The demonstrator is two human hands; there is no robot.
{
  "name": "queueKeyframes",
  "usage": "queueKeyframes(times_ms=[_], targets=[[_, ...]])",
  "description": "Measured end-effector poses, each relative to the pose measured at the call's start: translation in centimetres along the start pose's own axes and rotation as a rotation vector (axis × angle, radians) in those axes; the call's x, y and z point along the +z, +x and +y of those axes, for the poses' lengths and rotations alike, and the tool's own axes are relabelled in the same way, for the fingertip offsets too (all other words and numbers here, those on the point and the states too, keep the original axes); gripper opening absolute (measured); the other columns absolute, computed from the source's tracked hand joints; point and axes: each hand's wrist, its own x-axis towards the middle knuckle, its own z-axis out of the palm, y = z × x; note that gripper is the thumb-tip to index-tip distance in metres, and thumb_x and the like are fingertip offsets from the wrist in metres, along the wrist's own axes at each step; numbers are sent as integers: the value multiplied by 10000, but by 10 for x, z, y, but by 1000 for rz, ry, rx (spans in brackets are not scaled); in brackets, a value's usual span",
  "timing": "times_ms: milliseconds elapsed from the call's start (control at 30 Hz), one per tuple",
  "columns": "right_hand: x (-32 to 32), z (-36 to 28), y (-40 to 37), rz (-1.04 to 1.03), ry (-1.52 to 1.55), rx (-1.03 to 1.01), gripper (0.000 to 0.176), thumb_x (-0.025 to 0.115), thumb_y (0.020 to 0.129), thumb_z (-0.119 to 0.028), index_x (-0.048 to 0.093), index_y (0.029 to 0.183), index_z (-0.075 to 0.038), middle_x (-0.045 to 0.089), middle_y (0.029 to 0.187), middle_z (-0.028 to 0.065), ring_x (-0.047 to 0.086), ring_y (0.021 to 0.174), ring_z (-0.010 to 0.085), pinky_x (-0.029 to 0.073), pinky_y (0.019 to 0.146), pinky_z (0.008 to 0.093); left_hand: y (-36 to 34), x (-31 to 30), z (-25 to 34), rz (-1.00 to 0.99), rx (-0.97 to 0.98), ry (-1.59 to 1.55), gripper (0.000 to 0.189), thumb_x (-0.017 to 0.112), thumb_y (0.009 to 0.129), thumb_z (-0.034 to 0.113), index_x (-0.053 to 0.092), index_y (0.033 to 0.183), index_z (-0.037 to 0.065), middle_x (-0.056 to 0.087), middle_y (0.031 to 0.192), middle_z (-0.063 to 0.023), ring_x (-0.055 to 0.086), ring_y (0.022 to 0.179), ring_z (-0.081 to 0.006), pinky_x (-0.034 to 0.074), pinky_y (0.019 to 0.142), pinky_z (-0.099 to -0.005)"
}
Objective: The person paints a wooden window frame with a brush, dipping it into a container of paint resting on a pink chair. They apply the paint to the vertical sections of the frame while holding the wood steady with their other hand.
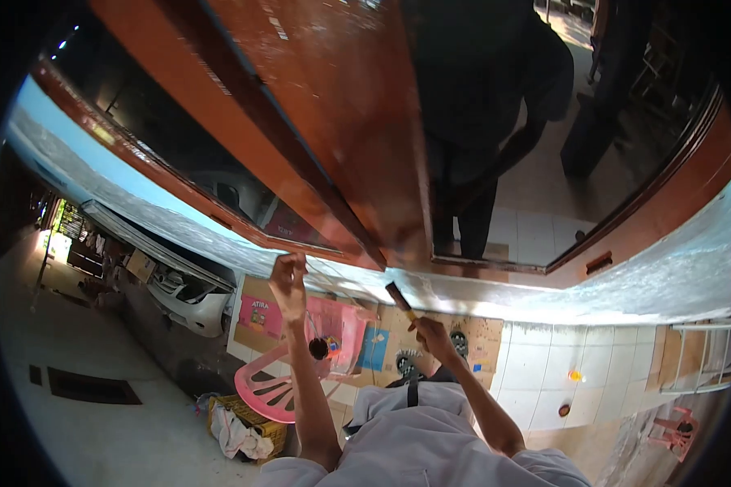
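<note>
In my right hand [434, 338] is a paintbrush [400, 299], held by its handle with the dark bristles pointing up toward the wall under the window. My left hand [287, 280] is raised close to the lower edge of the reddish-brown window frame [325, 253]. Its fingers are curled together, and anything between them is too small to make out. Below that hand, an open can with dark contents [318, 349] is on a pink plastic chair [260, 381]. Dark glass panes [495, 187] in the frame reflect a person.
Flattened cardboard [483, 333] covers part of the tiled floor [536, 369] by my feet. A yellow crate [272, 430] with cloth stands left of me, and a white car [191, 304] is farther off. A white metal rack [702, 357] stands at right.
</note>
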Motion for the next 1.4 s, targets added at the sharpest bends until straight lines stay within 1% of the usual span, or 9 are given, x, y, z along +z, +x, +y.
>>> queueKeyframes(times_ms=[100, 300, 400, 533, 633, 767, 1000, 1100, 1400], targets=[[16, 1, 0, -150, 18, -98, 359, 449, 1053, -328, 642, 982, -34, 411, 596, -45, 350, 462, 44, 289, 437, 229, -12, -17, 1, 61, -115, 166, 295, 703, 947, 261, 637, 860, -12, 572, 697, 21, 479, 636, -56, 405, 624, -217], [77, -21, 9, -205, -224, -144, 281, 503, 1050, -295, 625, 1026, -43, 440, 617, -36, 396, 481, 52, 335, 459, 241, -47, -76, -21, 120, -145, 202, 228, 626, 980, 196, 686, 974, -24, 643, 778, -27, 517, 684, -88, 448, 654, -264], [108, -12, 19, -212, -282, -407, 259, 527, 1041, -286, 615, 1010, -44, 463, 628, -38, 401, 492, 44, 329, 463, 236, -78, -107, -17, 210, -281, 217, 250, 592, 992, 196, 697, 1014, -30, 656, 786, -45, 538, 686, -110, 462, 665, -270], [143, -4, 21, -280, -248, -137, 267, 568, 1022, -310, 611, 1008, -47, 485, 648, -41, 426, 532, 27, 337, 477, 220, -138, -155, -54, 301, -416, 269, 208, 642, 956, 159, 727, 1057, -1, 681, 824, -51, 587, 711, -105, 471, 661, -265], [158, 17, 28, -315, -339, -142, 274, 602, 1006, -307, 621, 1054, -38, 490, 658, -47, 440, 539, 24, 352, 479, 214, -189, -178, -89, 444, -523, 299, 177, 728, 896, 156, 764, 1019, 35, 700, 840, -50, 601, 712, -101, 473, 669, -253], [173, 32, 35, -336, -430, -62, 296, 643, 985, -295, 624, 1102, -24, 506, 684, -42, 451, 544, 31, 372, 486, 217, -240, -190, -115, 625, -549, 358, 168, 845, 781, 169, 774, 841, 29, 707, 749, -3, 588, 662, -65, 464, 611, -248], [187, 89, 77, -378, -587, 54, 346, 688, 941, -278, 634, 1143, -3, 629, 852, 61, 573, 730, 113, 457, 625, 278, -316, -197, -175, 737, -984, 354, 347, 854, 791, 309, 696, 670, 24, 626, 609, 10, 544, 560, -55, 420, 528, -235], [194, 116, 107, -451, -817, -31, 335, 660, 948, -284, 631, 1155, -23, 658, 907, 150, 644, 813, 241, 500, 706, 354, -339, -195, -212, 778, -987, 317, 327, 771, 877, 295, 727, 738, 2, 596, 586, 14, 531, 537, -66, 424, 519, -250], [226, 213, 193, -701, -855, 124, 332, 607, 946, -208, 619, 1195, 11, 669, 1029, 178, 657, 981, 272, 494, 854, 368, -396, -189, -277, 920, -1050, 185, 222, 715, 918, 206, 744, 966, -8, 636, 680, -18, 557, 606, -73, 443, 560, -246]])
